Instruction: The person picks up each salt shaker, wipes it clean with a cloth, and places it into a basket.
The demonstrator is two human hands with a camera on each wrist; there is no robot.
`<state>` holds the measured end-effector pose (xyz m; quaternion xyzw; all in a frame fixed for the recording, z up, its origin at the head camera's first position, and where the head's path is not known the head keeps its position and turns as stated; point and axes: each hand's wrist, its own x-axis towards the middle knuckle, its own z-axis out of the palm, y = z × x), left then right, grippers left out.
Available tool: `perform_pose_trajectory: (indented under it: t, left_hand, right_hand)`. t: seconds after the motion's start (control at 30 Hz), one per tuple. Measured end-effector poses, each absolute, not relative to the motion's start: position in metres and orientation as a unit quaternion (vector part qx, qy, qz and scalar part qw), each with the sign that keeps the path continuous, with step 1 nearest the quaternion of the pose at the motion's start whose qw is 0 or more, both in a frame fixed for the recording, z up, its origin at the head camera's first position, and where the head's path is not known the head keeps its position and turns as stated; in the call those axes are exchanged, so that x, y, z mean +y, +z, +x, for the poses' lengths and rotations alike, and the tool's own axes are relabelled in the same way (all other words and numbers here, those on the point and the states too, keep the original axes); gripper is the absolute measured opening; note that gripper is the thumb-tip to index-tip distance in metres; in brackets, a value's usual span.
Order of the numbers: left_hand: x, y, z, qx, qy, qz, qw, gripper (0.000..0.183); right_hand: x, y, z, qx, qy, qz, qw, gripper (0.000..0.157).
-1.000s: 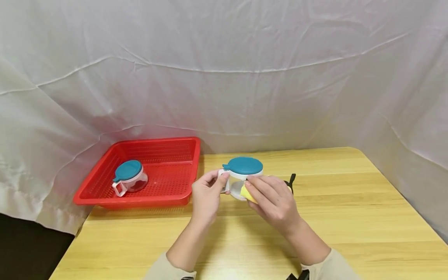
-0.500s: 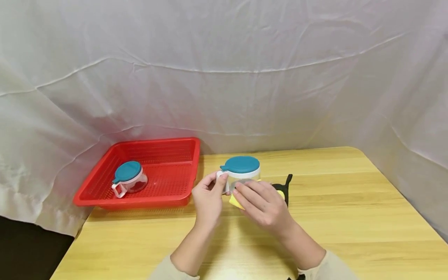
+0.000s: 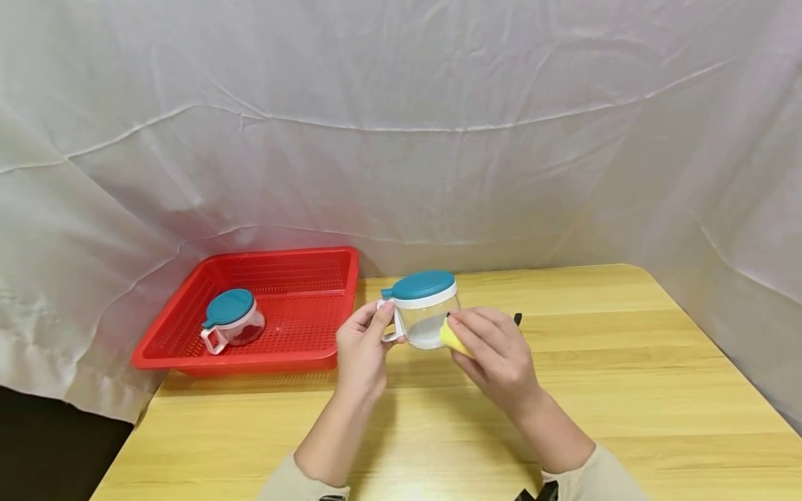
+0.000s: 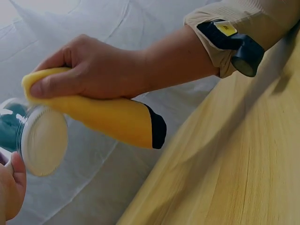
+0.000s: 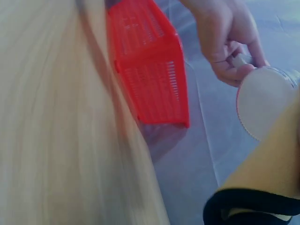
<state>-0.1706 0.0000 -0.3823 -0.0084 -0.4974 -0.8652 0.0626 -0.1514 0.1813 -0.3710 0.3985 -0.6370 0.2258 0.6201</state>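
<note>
In the head view my left hand (image 3: pixel 363 355) pinches the white handle of a clear seasoning jar (image 3: pixel 429 321) with a teal lid, holding it above the table and a little tilted. On the jar's right side, my right hand (image 3: pixel 499 358) grips a yellow cloth (image 3: pixel 454 341) at the glass. From the left wrist, the cloth (image 4: pixel 112 118) hangs folded from the right hand (image 4: pixel 93 68), its black edge at the far end, and its top meets the jar's (image 4: pixel 45 140) base rim. The right wrist view shows the round pale base of the jar (image 5: pixel 260 101).
A red perforated basket (image 3: pixel 250 362) stands at the table's back left. Inside it lies a second teal-lidded jar (image 3: pixel 241 327), tilted, its handle toward the front. The wooden table (image 3: pixel 626 390) extends to the right, and a pale curtain (image 3: pixel 401 188) hangs behind.
The jar has shifted slightly left and up and now tilts, with more of its glass side showing. My right hand has moved the cloth from the jar's lower front back to its right side.
</note>
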Motion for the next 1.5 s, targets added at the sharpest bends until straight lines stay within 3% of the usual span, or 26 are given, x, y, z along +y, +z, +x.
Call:
perform_pose_trajectory:
  t: [0.4, 0.73, 0.93, 1.17, 1.5]
  left_hand:
    - [-0.001, -0.383, -0.169, -0.488, -0.871, -0.046, 0.016, 0.005]
    - [-0.002, -0.380, -0.168, -0.476, -0.877, -0.059, 0.028, 0.009]
    - [-0.002, -0.379, -0.169, -0.487, -0.870, -0.069, 0.039, 0.008]
    - [-0.002, -0.380, -0.169, -0.499, -0.863, -0.066, 0.053, 0.007]
    - [-0.004, -0.383, -0.174, -0.521, -0.848, -0.038, 0.089, 0.012]
  right_hand:
    - [0.190, -0.380, -0.158, -0.652, 0.426, 0.293, 0.555, 0.033]
    - [0.204, -0.393, -0.164, -0.704, 0.425, 0.265, 0.504, 0.023]
    - [0.222, -0.401, -0.169, -0.804, 0.356, 0.254, 0.403, 0.031]
    - [0.239, -0.422, -0.179, -0.906, 0.230, 0.228, 0.273, 0.024]
    - [0.272, -0.452, -0.191, -0.956, 0.237, 0.104, 0.142, 0.036]
